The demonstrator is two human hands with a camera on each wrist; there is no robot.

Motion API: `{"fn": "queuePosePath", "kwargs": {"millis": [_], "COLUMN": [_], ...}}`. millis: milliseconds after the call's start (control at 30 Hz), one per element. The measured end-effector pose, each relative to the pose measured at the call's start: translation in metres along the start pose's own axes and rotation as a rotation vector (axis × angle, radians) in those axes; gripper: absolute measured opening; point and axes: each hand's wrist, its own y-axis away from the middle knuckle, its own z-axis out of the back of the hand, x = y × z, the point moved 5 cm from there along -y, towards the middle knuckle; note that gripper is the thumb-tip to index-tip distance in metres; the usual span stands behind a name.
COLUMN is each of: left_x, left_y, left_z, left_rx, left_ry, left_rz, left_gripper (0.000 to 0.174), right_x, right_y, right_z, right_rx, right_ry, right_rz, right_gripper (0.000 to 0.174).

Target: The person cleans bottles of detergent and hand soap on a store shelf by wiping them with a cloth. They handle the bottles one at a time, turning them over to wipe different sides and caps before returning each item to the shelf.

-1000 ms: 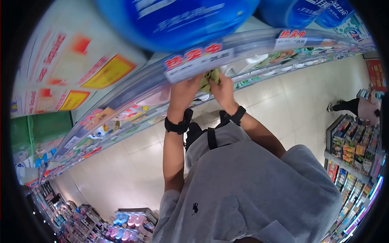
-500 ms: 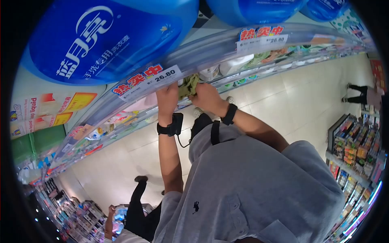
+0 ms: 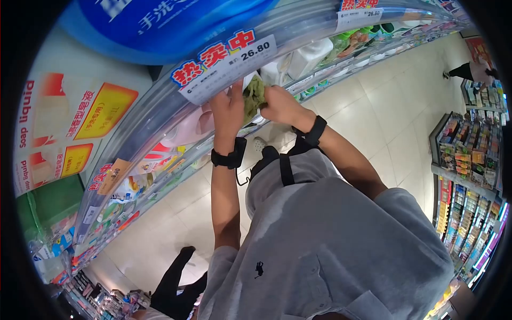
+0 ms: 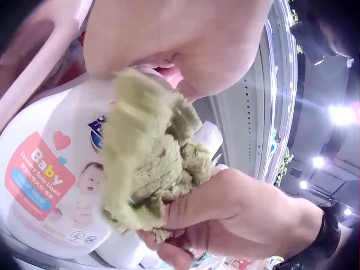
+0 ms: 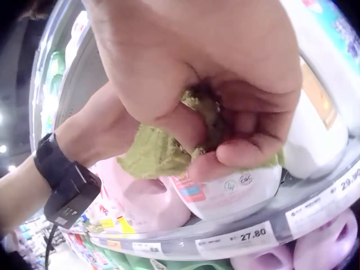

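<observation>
A white baby laundry soap bottle (image 4: pixel 62 163) stands on the shelf under the price rail. My left hand (image 3: pixel 228 109) grips it around the top; the fingertips are mostly hidden. A crumpled olive-green cloth (image 4: pixel 152 163) lies against the bottle's upper side, bunched between the two hands. My right hand (image 5: pixel 208 84) pinches the cloth between thumb and curled fingers. Beside the left hand is a pink bottle (image 3: pixel 186 128) with a handle.
Above the hands, the shelf rail (image 3: pixel 144 114) carries price tags, with a large blue detergent bottle (image 3: pixel 176 26) and soap liquid cartons (image 3: pixel 80 117) over it. More white bottles (image 3: pixel 309 56) line the lower shelf. Another person's dark-clothed legs (image 3: pixel 173 282) show behind on the tiled floor.
The head view has shifted, so bottles and tags sit elsewhere in it. Both hands stay close together at the shelf with the cloth. A passer-by has appeared at the lower left.
</observation>
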Motion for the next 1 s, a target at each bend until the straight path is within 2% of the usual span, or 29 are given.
{"fn": "queuePosePath", "kwargs": {"millis": [67,167,300,400,500,633,733,833,933,1000], "left_x": [0.001,0.007,0.007,0.011,0.012,0.012,0.007,0.009,0.007,0.006], "left_y": [0.001,0.002,0.003,0.007,0.005,0.005,0.007,0.007,0.007,0.006], "left_z": [0.0,-0.002,0.0,0.0,-0.001,-0.002,-0.005,-0.005,-0.005,-0.005], "left_rx": [0.021,0.001,0.001,0.02,0.006,-0.024,-0.037,-0.05,-0.055,-0.051], "left_ry": [0.015,0.004,0.074,0.083,0.09,0.067,0.133,0.143,0.124,0.132], "left_rz": [0.055,0.039,0.063,0.108,0.111,0.077,0.101,0.116,0.105,0.092], "left_gripper": [0.037,0.036,0.034,0.034,0.035,0.035,0.037,0.038,0.041,0.042], "right_x": [0.02,0.005,0.011,-0.006,0.008,0.02,0.014,0.02,0.011,0.01], "right_y": [0.005,0.01,0.019,0.018,0.011,0.004,0.01,0.022,0.017,0.003], "right_z": [0.017,-0.004,0.001,-0.01,0.011,0.02,0.007,0.009,0.005,0.015], "right_rx": [-0.03,-0.042,0.038,0.021,-0.104,-0.034,0.063,0.159,0.161,0.058], "right_ry": [0.1,0.193,0.173,-0.036,0.065,0.312,0.367,0.286,0.239,0.269], "right_rz": [-0.02,-0.042,-0.052,0.051,0.198,0.15,0.089,0.09,0.067,0.127], "right_gripper": [0.026,0.026,0.023,0.02,0.02,0.02,0.02,0.02,0.024,0.026]}}
